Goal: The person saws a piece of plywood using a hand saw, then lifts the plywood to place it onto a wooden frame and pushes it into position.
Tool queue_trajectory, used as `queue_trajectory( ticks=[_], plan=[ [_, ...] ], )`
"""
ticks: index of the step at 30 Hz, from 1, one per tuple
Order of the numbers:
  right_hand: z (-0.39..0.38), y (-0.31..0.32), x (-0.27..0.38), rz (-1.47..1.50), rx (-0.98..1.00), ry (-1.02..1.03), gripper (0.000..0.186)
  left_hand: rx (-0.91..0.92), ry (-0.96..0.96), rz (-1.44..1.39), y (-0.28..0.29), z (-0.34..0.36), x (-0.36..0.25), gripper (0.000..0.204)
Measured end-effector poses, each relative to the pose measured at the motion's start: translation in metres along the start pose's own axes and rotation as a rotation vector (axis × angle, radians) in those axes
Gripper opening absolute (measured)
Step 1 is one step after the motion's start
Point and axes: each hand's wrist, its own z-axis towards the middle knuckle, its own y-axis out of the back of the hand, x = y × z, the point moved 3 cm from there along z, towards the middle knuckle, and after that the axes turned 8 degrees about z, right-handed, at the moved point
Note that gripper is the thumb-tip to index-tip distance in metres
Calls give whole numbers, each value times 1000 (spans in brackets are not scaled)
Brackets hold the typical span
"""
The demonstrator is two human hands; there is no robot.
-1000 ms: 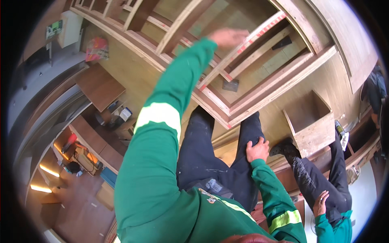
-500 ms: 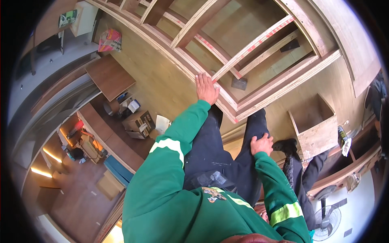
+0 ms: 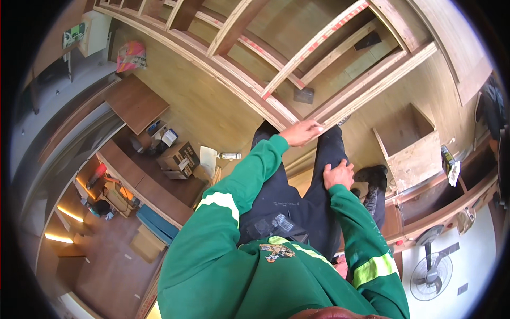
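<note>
A large lattice frame of plywood strips (image 3: 234,80) takes up the far middle, its near corner pointing at me between my knees. My left hand (image 3: 302,133) lies across that corner, fingers stretched to the right and touching the wood. On my right leg, in dark trousers (image 3: 324,151), rests my right hand (image 3: 340,174) with its fingers spread and nothing held. A small dark block (image 3: 303,95) shows through one of the frame's openings.
An open plywood box (image 3: 411,159) stands at the right, near another person's dark shoe (image 3: 373,174). To the left are a cardboard box (image 3: 179,159), a white cylinder (image 3: 230,156) and a brown board (image 3: 137,101). A fan (image 3: 431,276) is at the lower right.
My left hand has slid from the frame's left edge to its near corner. The frame sits further up and left in view. The other person's legs at the right have shifted.
</note>
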Motion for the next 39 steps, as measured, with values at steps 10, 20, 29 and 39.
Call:
queue_trajectory(
  ticks=[10,20,29,39],
  plan=[
    [6,2,-7,34,19,0,56,-335,-293,1131,104,7,96,37],
    [4,-3,-9,56,50,-21,58,-303,-444,945,91,10,86,30],
    [3,-6,-9,90,16,-12,55,-182,-515,999,-18,2,71,53],
    [5,-3,-9,97,42,-27,54,-154,-523,1036,-16,13,61,52]
  ],
)
